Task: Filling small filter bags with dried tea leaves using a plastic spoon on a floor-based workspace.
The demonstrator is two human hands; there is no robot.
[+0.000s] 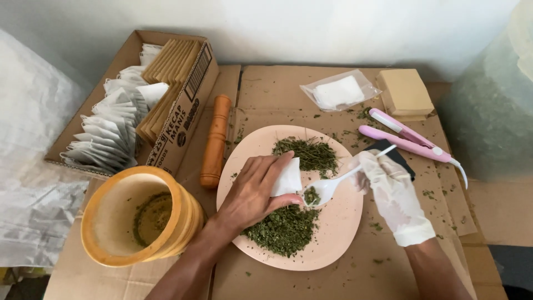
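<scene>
Small white paper sachet [288, 178] sits over the middle of the pink plate [338, 222], pinched between thumb and fingers of the bare left hand [252, 191], mouth facing right. White plastic spoon [327, 186] touches the sachet mouth, bowl loaded with a bit of chopped dried green herb. Right hand [391, 194], in a white glove, has fingers curled closed around the spoon handle, handle end sticking up to the right.

Plate holds two herb piles: coarse stemmy pile [308, 153] at the far side, finer chopped pile [283, 228] at the near side, just under the left hand. Loose herb flecks scattered on the cardboard surface [277, 89].

Left of plate: orange wooden pestle [215, 141] lying lengthwise, just beside the plate rim. Near left: wooden mortar [136, 216], tilted toward camera, herb residue inside. Far left: open cardboard box [191, 94] with rows of white sachets and tan ones.

Right of plate: pink handheld sealer [408, 139], a dark flat object partly hidden behind the gloved hand. Far side: clear bag of white sachets [340, 90], tan block [405, 93] beside it.
</scene>
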